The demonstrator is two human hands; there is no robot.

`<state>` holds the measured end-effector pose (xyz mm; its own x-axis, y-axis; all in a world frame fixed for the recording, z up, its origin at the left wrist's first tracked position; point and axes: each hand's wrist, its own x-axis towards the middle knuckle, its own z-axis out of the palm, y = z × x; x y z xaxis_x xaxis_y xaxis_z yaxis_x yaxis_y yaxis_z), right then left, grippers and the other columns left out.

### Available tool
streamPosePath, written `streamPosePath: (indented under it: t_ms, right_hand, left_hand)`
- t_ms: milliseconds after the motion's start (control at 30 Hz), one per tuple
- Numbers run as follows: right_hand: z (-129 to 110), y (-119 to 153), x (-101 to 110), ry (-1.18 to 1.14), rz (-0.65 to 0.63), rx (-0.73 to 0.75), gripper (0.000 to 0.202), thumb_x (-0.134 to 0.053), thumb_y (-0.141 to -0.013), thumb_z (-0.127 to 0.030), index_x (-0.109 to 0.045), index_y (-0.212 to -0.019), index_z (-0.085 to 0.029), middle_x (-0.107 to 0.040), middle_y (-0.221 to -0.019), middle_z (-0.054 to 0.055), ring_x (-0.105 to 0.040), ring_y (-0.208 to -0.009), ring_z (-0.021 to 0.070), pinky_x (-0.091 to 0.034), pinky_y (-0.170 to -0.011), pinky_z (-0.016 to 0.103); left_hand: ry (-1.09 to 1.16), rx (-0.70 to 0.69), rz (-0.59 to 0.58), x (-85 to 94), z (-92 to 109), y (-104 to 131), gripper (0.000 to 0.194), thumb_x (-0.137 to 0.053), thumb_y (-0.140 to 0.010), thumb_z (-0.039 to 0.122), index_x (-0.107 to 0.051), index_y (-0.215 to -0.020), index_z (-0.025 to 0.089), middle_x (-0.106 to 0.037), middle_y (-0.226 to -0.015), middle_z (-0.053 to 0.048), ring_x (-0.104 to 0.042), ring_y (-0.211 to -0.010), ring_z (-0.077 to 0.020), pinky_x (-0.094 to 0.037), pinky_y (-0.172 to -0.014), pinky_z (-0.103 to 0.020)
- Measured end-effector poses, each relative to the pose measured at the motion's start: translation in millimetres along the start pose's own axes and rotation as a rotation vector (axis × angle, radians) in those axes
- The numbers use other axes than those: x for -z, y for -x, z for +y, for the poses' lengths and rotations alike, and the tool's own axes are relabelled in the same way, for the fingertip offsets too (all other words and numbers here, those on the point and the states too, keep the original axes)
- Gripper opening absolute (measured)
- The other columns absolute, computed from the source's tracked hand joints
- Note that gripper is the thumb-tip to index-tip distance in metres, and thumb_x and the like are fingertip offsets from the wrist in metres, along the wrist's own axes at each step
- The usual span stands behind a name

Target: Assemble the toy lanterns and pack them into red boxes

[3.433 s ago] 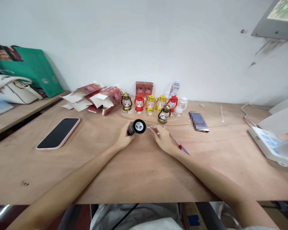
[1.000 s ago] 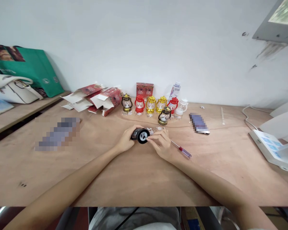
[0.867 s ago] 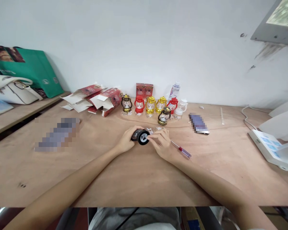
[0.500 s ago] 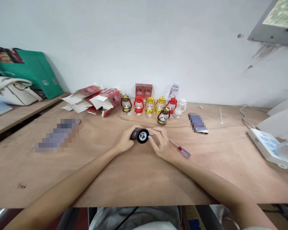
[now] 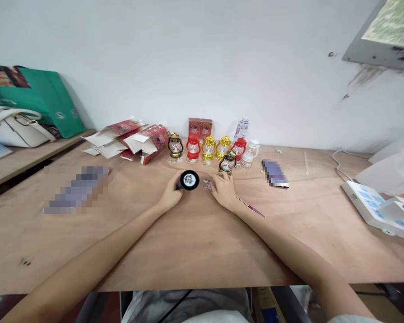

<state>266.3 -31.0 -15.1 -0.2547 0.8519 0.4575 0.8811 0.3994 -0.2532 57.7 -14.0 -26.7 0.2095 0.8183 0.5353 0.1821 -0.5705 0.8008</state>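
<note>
My left hand (image 5: 171,193) is wrapped round a dark miniature lantern (image 5: 189,180), tipped so that its round base faces me. Inside the black rim of the base shows a pale disc with small metallic parts, too small to make out. Beside it my right hand (image 5: 224,190) rests low over the table, fingers bent and drawn together at small shiny pieces (image 5: 207,184). What its fingertips hold, if anything, is hidden. A screwdriver (image 5: 256,211) lies just right of my right wrist, and a bronze lantern (image 5: 227,162) stands just beyond the fingers.
Several small lanterns in red (image 5: 193,148), gold (image 5: 208,148) and other colours stand in a row at the back. Opened red boxes (image 5: 148,141) lie left of them. Phones (image 5: 275,173) lie on both sides; a white power strip (image 5: 373,206) sits right.
My right hand has moved off the lantern's base and down to the small pieces on the table. My left hand has shifted slightly left and up with the lantern, its base turned more towards me.
</note>
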Motion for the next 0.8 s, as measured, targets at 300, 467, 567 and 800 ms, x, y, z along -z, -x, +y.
streamPosePath:
  t_ms: [300, 467, 567, 800]
  right_hand:
    - [7, -7, -4, -0.131, -0.047, -0.054, 0.021, -0.056, -0.084, -0.016, -0.069, -0.098, -0.023, -0.071, -0.098, 0.005, -0.051, -0.095, 0.0228, -0.034, -0.082, 0.036]
    - [5, -7, -1, -0.112, -0.113, -0.025, 0.022, -0.056, -0.085, -0.019, -0.069, -0.103, -0.023, -0.070, -0.101, 0.005, -0.049, -0.097, 0.0238, -0.033, -0.082, 0.036]
    - [2, -7, 1, -0.055, -0.152, -0.021, 0.023, -0.053, -0.088, -0.024, -0.069, -0.105, -0.023, -0.068, -0.103, 0.006, -0.048, -0.098, 0.0243, -0.032, -0.081, 0.036]
    - [1, -8, -2, 0.003, -0.148, -0.043, 0.022, -0.052, -0.089, -0.031, -0.069, -0.099, -0.022, -0.066, -0.103, 0.007, -0.047, -0.100, 0.0240, -0.030, -0.081, 0.036]
  left_hand:
    - [0.017, 0.008, -0.051, -0.4, 5, 2, 0.056, -0.037, -0.048, 0.007, -0.056, -0.101, 0.013, -0.063, -0.104, -0.007, -0.056, -0.107, -0.0229, -0.043, -0.096, -0.038]
    - [0.026, 0.012, -0.083, -0.2, 6, 3, 0.059, -0.036, -0.046, 0.007, -0.055, -0.102, 0.013, -0.063, -0.104, -0.007, -0.055, -0.107, -0.0226, -0.042, -0.097, -0.036]
    - [0.024, 0.010, -0.092, -0.1, 7, 3, 0.059, -0.035, -0.046, 0.008, -0.055, -0.101, 0.013, -0.062, -0.103, -0.007, -0.055, -0.106, -0.0228, -0.042, -0.096, -0.037]
    - [0.014, -0.003, -0.110, -0.1, 12, 3, 0.058, -0.036, -0.046, 0.008, -0.056, -0.101, 0.014, -0.063, -0.102, -0.007, -0.056, -0.104, -0.0236, -0.042, -0.094, -0.037]
